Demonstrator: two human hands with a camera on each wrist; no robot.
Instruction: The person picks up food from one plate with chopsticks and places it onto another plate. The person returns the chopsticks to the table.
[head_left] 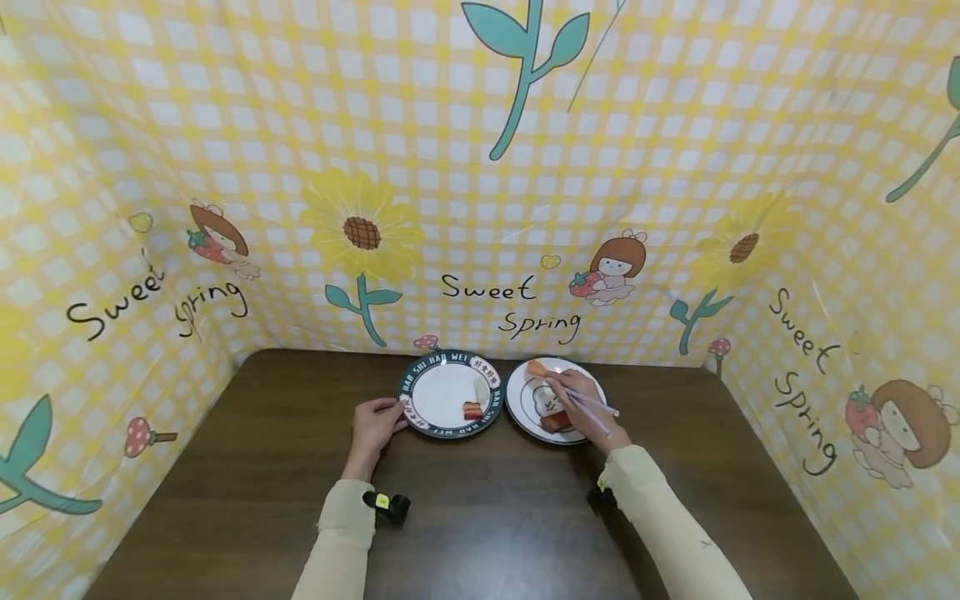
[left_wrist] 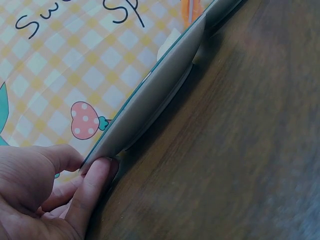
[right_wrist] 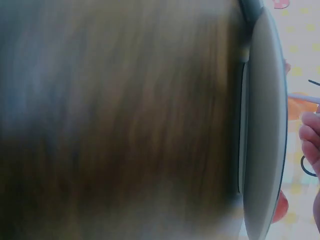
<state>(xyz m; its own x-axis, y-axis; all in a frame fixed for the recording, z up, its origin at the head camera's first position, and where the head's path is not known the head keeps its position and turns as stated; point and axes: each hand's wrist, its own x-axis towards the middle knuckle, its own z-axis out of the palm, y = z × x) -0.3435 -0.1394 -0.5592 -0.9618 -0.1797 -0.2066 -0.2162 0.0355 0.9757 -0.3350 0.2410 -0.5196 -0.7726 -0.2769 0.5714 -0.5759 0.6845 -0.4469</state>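
- Left hand (head_left: 375, 423), left of centre: thumb and fingers pinch left rim of green-rimmed plate (head_left: 438, 396).
- Right hand (head_left: 588, 417), right of centre: grasping lilac chopsticks (head_left: 606, 407), tips at orange piece (head_left: 536, 368), upper left of white plate (head_left: 519, 402); can't tell if it's lifted.
- Brown piece (head_left: 556, 422): low on white plate.
- Red-and-white piece (head_left: 472, 411): lower right of green-rimmed plate.
- Both plates: table (head_left: 465, 517), centre frame.

Left hand (head_left: 377, 425): I held the green-rimmed plate (head_left: 438, 396) at its left.
Right hand (head_left: 587, 417): I gripped purple chopsticks (head_left: 606, 407) over the white plate (head_left: 522, 408).
Orange piece (head_left: 536, 368): lay at the chopsticks' tips.
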